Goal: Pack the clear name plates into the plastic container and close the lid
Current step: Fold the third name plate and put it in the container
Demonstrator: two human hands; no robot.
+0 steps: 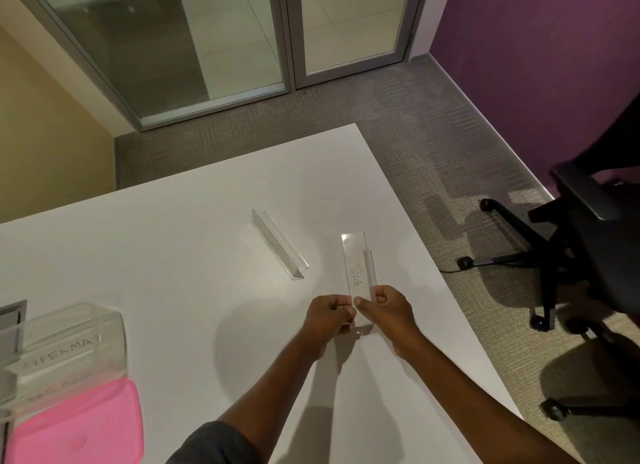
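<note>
A clear name plate (356, 266) with "DOG" written on it is held over the white table (173, 249), pointing away from me. My left hand (329, 316) and my right hand (388, 311) both pinch its near end. A second clear name plate (278, 245) lies on the table to the left and further away. At the left edge stands the clear plastic container (69, 346), with plates inside, one reading "SUPERMA". Its pink lid (79, 425) lies flat in front of it, off the container.
The table's right edge runs diagonally close to my right arm. A black office chair (588, 242) stands on the carpet to the right. Glass doors (242, 41) are ahead. A grey object (12, 316) sits at the far left edge.
</note>
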